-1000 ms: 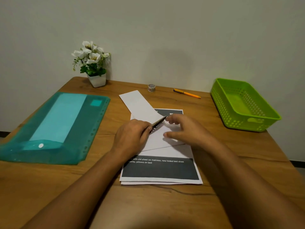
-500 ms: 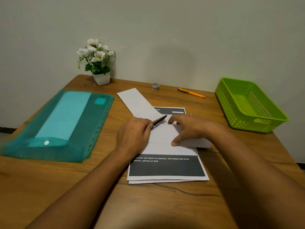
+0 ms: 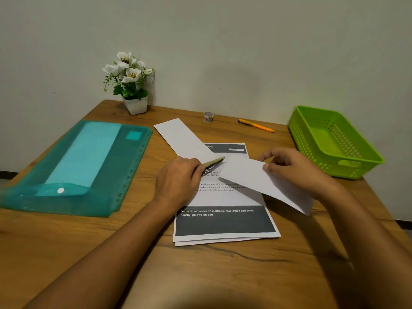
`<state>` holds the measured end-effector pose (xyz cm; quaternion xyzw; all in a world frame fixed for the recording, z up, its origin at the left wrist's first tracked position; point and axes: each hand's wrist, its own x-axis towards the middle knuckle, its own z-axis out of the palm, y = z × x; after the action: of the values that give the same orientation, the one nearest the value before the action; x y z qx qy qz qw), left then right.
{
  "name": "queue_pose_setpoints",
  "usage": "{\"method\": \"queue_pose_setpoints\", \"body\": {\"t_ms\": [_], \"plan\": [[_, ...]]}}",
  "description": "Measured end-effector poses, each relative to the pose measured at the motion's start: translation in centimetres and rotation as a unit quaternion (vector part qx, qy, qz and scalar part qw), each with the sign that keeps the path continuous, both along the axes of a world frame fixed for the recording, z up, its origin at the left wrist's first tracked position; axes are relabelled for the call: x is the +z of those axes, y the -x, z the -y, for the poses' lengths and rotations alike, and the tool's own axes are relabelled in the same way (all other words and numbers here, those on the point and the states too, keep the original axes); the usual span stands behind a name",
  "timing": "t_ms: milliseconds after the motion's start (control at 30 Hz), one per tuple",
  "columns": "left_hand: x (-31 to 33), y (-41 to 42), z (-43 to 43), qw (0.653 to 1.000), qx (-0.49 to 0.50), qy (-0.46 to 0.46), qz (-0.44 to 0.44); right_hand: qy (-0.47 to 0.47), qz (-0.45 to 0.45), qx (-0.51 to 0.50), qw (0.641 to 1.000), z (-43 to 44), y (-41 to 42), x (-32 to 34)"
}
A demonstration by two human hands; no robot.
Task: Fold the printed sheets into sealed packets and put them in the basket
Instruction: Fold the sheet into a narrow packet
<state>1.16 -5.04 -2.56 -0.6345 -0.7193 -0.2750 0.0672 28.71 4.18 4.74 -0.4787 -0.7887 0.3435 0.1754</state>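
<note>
A stack of printed sheets (image 3: pixel 225 221) lies on the wooden table in front of me, its top sheet showing a dark band with white text. My right hand (image 3: pixel 294 168) pinches a folded white packet (image 3: pixel 252 177) by its far edge and holds it tilted above the stack's right side. My left hand (image 3: pixel 178 181) rests on the stack, shut on a thin pointed olive-and-dark object (image 3: pixel 214 163); what it is I cannot tell. A second folded white packet (image 3: pixel 180 139) lies flat behind the stack. The green plastic basket (image 3: pixel 305 143) stands at the right and looks empty.
A teal plastic folder (image 3: pixel 89 166) with a pale sheet inside covers the table's left side. Along the wall stand a small white pot of flowers (image 3: pixel 134 103), a small tape roll (image 3: pixel 208 117) and an orange pen (image 3: pixel 256 125).
My right hand has lifted the folded packet off the stack and carried it to the right, uncovering the printed text beneath. My left hand has stayed in place with its object.
</note>
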Motion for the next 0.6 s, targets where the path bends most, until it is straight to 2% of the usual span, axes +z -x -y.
{"method": "queue_pose_setpoints", "body": {"t_ms": [233, 433, 600], "plan": [[0.3, -0.3, 0.1, 1.000, -0.013, 0.004, -0.010, 0.103, -0.053, -0.002, 0.993, 1.5, 1.2, 0.7], [0.6, -0.5, 0.2, 0.999, -0.022, 0.003, -0.027, 0.118, -0.021, -0.023, 0.993, 1.5, 3.0, -0.2], [0.4, -0.5, 0.2, 0.999, -0.029, -0.004, -0.035, 0.134, -0.031, -0.055, 0.989, 1.1, 3.5, -1.0]]}}
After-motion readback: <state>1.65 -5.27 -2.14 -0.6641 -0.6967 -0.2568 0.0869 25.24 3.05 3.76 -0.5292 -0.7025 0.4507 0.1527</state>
